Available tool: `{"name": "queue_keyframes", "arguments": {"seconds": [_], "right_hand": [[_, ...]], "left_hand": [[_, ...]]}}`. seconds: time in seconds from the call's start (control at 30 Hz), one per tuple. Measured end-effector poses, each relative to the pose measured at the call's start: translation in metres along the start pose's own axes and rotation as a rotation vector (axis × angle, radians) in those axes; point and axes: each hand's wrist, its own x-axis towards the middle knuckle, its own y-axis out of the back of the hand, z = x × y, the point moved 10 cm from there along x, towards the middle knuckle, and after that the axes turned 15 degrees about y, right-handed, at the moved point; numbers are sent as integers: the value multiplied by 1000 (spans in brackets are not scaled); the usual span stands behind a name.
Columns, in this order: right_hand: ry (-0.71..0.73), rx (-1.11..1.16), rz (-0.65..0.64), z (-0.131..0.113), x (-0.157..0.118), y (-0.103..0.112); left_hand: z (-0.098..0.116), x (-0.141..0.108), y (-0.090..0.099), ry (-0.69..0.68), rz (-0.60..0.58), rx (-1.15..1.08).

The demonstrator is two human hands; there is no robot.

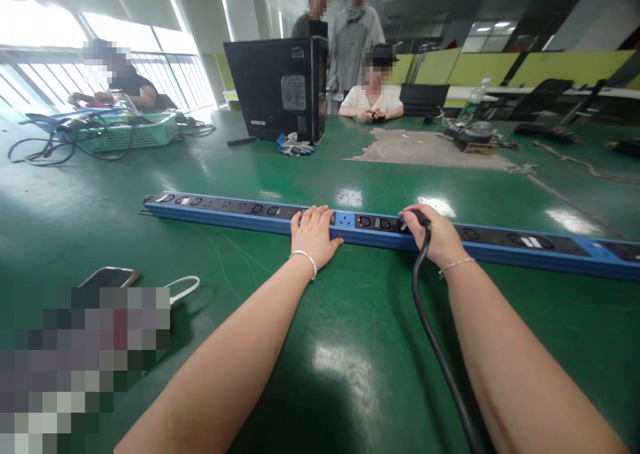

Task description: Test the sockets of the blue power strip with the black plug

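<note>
A long blue power strip [345,221] with a row of black sockets lies across the green table. My left hand [315,237] rests on it left of the middle, fingers laid over the top and thumb along the near side. Farther right, my right hand [433,234] is closed around a black plug at the strip's sockets; the fingers cover much of it, so I cannot tell how deep it sits. From the plug a thick black power cable [423,307] curves down towards the bottom edge, beside my right forearm.
A phone [110,278] lies at the left, by a blurred patch. Behind the strip stand a black computer case [270,94], gloves [295,145] and a green basket [130,134] with cables. One person sits opposite, another at far left; two stand behind. A bottle [473,104] stands at right.
</note>
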Motion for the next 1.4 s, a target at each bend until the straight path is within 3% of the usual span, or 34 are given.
{"name": "queue_keyframes", "arguments": {"seconds": [0.23, 0.43, 0.6, 0.8, 1.03, 1.4], "right_hand": [[79, -93, -64, -10, -2, -6], [49, -268, -75, -14, -11, -8], [98, -280, -29, -19, -14, -7], [53, -299, -90, -12, -12, -9], [92, -309, 2, -22, -18, -8], [26, -360, 123, -22, -26, -2]], "left_hand": [[1, -1, 1, -18, 15, -6], [0, 0, 1, -13, 25, -6], [1, -1, 1, -15, 27, -5], [2, -1, 2, -5, 23, 6], [2, -2, 3, -14, 40, -3], [2, -2, 3, 2, 26, 13]]}}
